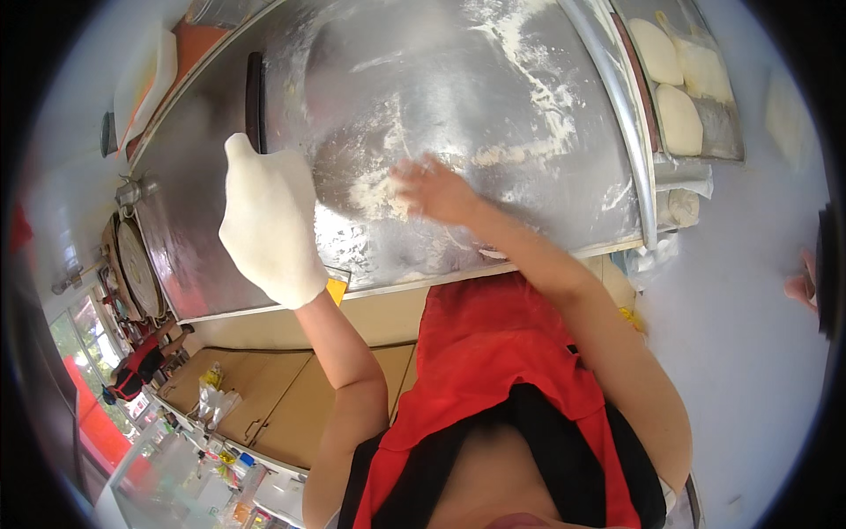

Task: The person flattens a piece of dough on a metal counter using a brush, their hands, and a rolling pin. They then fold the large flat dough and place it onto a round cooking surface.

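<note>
A flat, pale sheet of dough (271,218) hangs draped over my left hand, above the front left of the metal worktable (548,205). The dough hides the fingers and palm, so only the wrist of my left hand (310,309) shows below it. Over the loose flour (380,192) at the middle of the tabletop is my right hand (436,192), blurred, its fingers spread and nothing in them. Whether it touches the metal cannot be told. A scraper with a yellow handle (336,289) sticks out at the table's front edge, partly behind my left wrist.
A dark bar (254,92) lies on the table behind the dough. Right of the table's raised metal rim (618,106), a tray (720,132) holds several dough pieces (681,122). Low cabinets (284,397) stand at left; beyond them is another person (135,367).
</note>
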The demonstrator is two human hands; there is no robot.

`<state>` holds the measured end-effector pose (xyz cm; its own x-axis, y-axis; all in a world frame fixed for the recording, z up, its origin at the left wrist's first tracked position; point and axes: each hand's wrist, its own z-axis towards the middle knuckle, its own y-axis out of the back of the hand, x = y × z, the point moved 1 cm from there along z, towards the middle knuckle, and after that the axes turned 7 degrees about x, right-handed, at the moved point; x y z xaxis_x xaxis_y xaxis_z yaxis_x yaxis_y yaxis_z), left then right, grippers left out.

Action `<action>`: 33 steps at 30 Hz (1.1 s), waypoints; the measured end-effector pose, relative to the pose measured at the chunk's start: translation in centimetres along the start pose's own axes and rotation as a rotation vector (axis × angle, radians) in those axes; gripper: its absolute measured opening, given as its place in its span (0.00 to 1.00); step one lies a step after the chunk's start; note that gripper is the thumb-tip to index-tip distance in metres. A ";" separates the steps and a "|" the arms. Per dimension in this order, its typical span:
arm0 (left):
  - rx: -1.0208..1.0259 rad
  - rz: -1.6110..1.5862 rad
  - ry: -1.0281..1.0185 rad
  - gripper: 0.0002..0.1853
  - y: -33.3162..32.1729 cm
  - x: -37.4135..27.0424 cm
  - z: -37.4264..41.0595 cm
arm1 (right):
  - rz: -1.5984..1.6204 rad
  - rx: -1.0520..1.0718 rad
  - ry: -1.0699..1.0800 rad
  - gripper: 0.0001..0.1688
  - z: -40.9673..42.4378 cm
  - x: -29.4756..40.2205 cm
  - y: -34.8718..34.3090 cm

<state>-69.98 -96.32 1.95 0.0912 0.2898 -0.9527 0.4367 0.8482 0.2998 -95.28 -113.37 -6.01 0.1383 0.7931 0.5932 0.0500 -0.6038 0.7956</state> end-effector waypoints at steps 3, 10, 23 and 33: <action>-0.051 0.451 -0.162 0.22 -3.7 0.1 -0.1 | -0.229 -0.122 -0.371 0.30 -1.1 -6.4 3.7; 0.098 0.827 -0.396 0.22 -20.2 1.0 -8.0 | -0.219 -0.255 -0.443 0.28 -14.8 -9.9 6.7; 0.576 0.834 -0.710 0.28 -33.8 0.6 -13.8 | -0.334 -0.517 -1.075 0.30 -26.8 -14.5 8.3; 0.476 1.007 -0.235 0.37 -16.7 5.4 -7.6 | -0.083 -0.463 -0.683 0.21 -24.5 -14.1 7.5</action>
<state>-83.58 -105.52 -7.83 0.7362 0.6111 -0.2906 0.3615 0.0079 0.9323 -121.08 -127.07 -5.40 0.7298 0.5203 0.4434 -0.3049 -0.3328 0.8923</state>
